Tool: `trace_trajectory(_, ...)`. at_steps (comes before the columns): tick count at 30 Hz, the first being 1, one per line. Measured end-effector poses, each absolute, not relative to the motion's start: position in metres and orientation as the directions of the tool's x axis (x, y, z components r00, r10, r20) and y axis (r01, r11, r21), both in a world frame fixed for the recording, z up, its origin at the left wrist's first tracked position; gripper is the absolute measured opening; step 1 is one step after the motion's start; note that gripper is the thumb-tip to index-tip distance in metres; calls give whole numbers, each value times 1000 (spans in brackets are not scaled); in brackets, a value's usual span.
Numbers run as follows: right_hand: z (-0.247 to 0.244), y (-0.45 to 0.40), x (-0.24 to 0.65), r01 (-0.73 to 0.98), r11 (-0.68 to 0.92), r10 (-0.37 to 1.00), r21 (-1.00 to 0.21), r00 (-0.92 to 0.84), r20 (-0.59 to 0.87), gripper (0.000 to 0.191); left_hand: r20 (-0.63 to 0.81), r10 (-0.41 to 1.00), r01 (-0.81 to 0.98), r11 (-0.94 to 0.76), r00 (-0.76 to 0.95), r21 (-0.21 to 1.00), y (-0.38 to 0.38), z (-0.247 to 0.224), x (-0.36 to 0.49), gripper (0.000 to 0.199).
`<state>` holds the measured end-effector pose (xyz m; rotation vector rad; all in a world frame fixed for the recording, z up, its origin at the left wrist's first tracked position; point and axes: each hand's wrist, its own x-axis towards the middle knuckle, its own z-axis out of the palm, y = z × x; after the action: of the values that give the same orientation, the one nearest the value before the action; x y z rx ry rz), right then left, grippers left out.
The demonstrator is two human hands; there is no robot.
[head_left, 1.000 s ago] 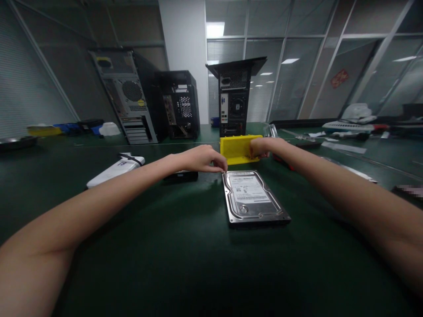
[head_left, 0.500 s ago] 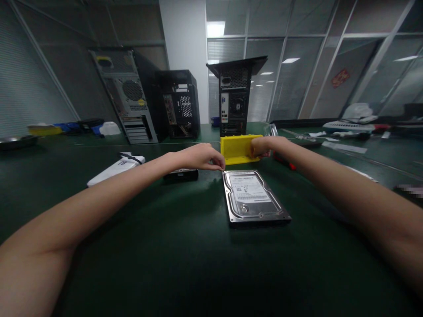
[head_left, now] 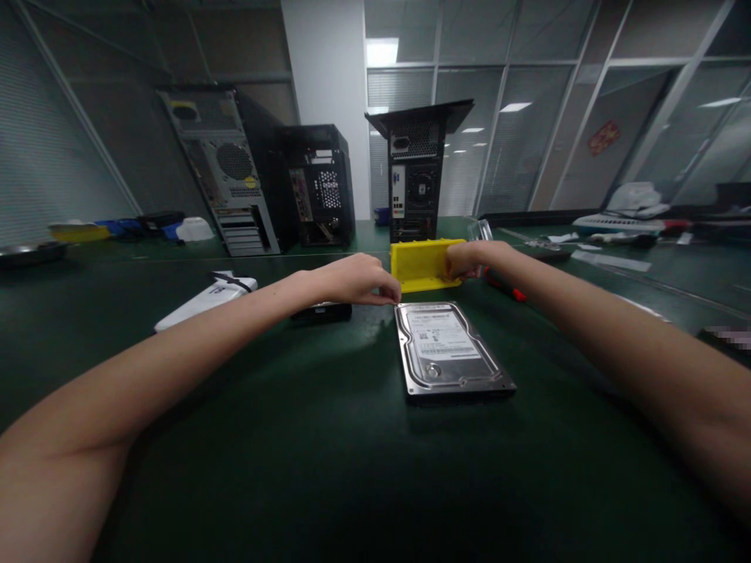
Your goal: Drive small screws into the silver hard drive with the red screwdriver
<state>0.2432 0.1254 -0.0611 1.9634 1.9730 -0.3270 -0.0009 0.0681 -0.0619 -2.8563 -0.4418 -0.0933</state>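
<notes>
Your left hand (head_left: 371,280) is pinched by the hard drive (head_left: 449,344); a slip could nudge it (can't tell if your right hand (head_left: 468,259) grips anything).

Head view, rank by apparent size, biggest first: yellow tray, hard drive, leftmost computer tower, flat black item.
1. Leftmost computer tower
2. Hard drive
3. Yellow tray
4. Flat black item, partly hidden, so judged on its visible part
</notes>
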Motion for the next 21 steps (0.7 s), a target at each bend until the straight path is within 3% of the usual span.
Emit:
trace_trajectory(10, -60, 122, 241, 994, 31, 921, 108, 13, -389, 30, 82, 311, 321, -898, 947, -302, 64, -59, 1, 16)
trace_trajectory(21, -47, 114, 242, 992, 82, 894, 98, -29, -448, 32, 89, 304, 317, -916, 948, -245, 67, -61, 0, 17)
